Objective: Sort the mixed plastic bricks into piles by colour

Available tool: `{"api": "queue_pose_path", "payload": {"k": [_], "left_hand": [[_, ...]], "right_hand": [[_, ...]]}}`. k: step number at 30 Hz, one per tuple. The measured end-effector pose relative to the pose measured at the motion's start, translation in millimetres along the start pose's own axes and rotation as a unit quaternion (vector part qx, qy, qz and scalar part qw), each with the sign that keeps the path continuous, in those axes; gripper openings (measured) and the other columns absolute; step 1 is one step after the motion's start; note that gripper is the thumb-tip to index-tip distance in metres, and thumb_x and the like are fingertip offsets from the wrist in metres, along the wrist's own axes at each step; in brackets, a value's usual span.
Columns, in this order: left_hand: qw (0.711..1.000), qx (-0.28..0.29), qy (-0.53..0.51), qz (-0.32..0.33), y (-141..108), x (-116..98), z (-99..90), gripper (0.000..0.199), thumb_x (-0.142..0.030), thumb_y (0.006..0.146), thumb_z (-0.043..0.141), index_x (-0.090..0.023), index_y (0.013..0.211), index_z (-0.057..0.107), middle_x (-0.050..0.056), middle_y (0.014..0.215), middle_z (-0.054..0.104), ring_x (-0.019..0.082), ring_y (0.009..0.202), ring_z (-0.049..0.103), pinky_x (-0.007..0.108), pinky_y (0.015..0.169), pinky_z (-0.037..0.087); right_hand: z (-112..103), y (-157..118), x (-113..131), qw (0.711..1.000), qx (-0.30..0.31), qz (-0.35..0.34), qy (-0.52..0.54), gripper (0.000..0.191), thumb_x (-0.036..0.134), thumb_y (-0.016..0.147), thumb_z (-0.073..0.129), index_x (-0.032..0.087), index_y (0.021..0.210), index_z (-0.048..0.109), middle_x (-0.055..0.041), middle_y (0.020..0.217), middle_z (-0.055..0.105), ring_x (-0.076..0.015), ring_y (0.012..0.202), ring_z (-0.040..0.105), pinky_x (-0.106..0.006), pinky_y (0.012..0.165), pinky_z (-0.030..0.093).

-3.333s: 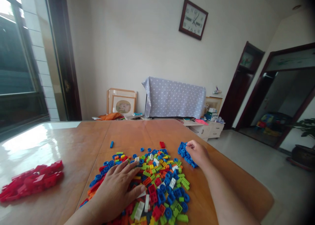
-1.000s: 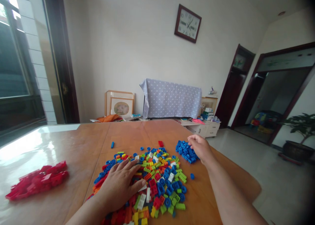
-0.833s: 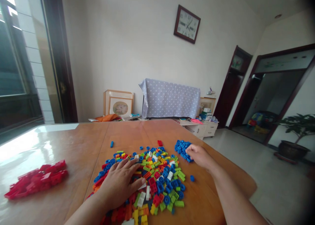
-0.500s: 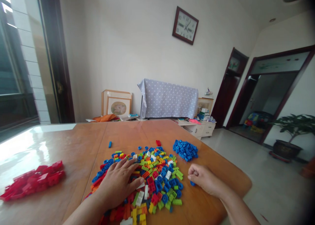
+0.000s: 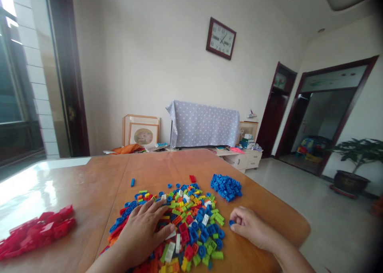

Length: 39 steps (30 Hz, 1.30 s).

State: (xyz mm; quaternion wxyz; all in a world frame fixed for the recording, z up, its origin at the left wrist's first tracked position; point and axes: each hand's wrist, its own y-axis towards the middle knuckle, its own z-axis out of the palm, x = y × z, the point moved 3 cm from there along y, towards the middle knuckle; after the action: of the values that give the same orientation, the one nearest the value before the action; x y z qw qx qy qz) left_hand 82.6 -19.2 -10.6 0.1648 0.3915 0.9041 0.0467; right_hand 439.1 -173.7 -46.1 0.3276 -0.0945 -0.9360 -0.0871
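Observation:
My left hand (image 5: 143, 230) lies with fingers spread on the near left part of a mixed pile of toy building bricks (image 5: 194, 209), red, blue, green, yellow, orange and white. My right hand (image 5: 253, 228) is right of the pile, fingers curled in a pinch. A small round blue brick (image 5: 231, 222) shows at its thumb and fingertips. Beyond that hand sits a heap of blue bricks (image 5: 226, 187). Far to the left is a group of red bricks (image 5: 38, 230). My left palm covers some of the pile.
A single blue brick (image 5: 132, 182) and a single red brick (image 5: 192, 178) lie beyond the pile on the wooden table (image 5: 167, 165). The table's right edge curves near my right forearm. Behind stand a cloth-covered object (image 5: 206, 123) and a white cabinet (image 5: 249, 158).
The round blue brick, low beneath my right hand before, now shows at its fingertips. My left hand stays spread on the pile. The head view has tilted slightly upward.

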Motion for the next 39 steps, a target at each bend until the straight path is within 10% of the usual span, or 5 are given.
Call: {"api": "queue_pose_path", "payload": {"k": [16,26,39], "left_hand": [[1.000,0.002,-0.007,-0.011,1.1,1.5,0.8,0.064,-0.079,0.086,0.038,-0.044,0.137,0.056,-0.006,0.154,0.045,0.033,0.146,0.032,0.056,0.118,0.027],[1.000,0.004,-0.006,-0.006,2.6,0.3,-0.4,0.064,-0.079,0.086,0.038,-0.044,0.137,0.056,-0.005,0.153,0.047,0.033,0.145,0.035,0.057,0.117,0.028],[1.000,0.001,-0.003,-0.003,1.3,-1.2,-0.1,0.063,-0.076,0.088,0.037,-0.042,0.138,0.056,-0.003,0.153,0.046,0.033,0.145,0.033,0.057,0.117,0.027]], "right_hand": [[-54.3,116.2,-34.4,0.959,-0.253,0.048,-0.114,0.031,0.040,0.082,0.060,0.024,0.105,0.074,-0.0061,0.096,0.071,-0.0196,0.083,0.065,-0.029,0.076,0.048],[-48.3,115.0,-31.8,0.943,-0.306,0.035,-0.128,0.040,0.042,0.093,0.042,0.022,0.115,0.069,-0.0110,0.110,0.068,-0.0236,0.101,0.064,-0.033,0.088,0.047],[12.0,88.9,35.1,0.977,-0.122,-0.040,-0.170,0.038,0.047,0.096,0.043,0.023,0.089,0.072,-0.0042,0.086,0.065,-0.0174,0.080,0.061,-0.026,0.073,0.041]]}}
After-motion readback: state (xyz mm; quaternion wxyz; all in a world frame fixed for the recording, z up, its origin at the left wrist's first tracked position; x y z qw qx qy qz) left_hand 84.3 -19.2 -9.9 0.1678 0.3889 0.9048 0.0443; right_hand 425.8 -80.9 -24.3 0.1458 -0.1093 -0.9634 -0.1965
